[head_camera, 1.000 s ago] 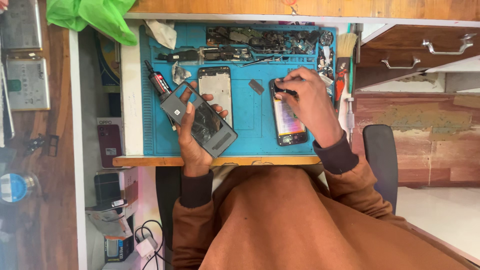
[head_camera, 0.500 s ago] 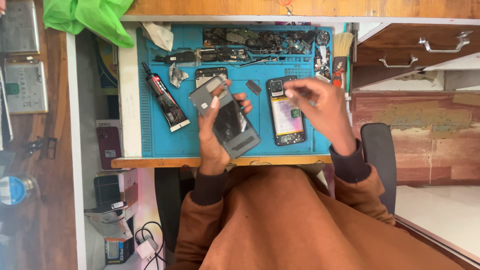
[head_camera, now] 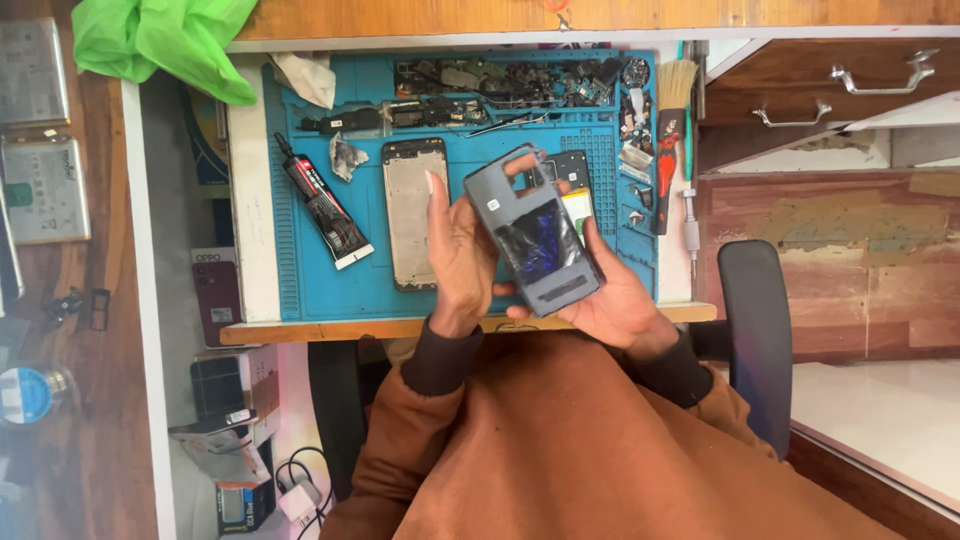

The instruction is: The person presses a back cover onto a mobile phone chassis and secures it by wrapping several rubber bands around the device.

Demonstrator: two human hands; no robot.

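Note:
Both hands hold a dark grey phone back panel (head_camera: 535, 235) tilted above the blue work mat (head_camera: 300, 270). My left hand (head_camera: 458, 255) grips its left edge with the fingers raised along it. My right hand (head_camera: 610, 290) supports it from beneath and at the right edge. Under the panel an opened phone (head_camera: 572, 185) lies on the mat, mostly hidden. A bare phone frame (head_camera: 413, 215) lies flat on the mat just left of my left hand.
A black glue tube (head_camera: 322, 200) lies at the mat's left. Loose phone parts (head_camera: 500, 85) fill the mat's far edge. A red-handled brush (head_camera: 668, 140) lies at the right. A green cloth (head_camera: 165, 40) sits far left, wooden drawers (head_camera: 830, 90) right, a chair (head_camera: 755, 330) beside me.
My left hand carried the back panel from the mat's left to the centre. My right hand left the opened phone and took hold of the panel's right side.

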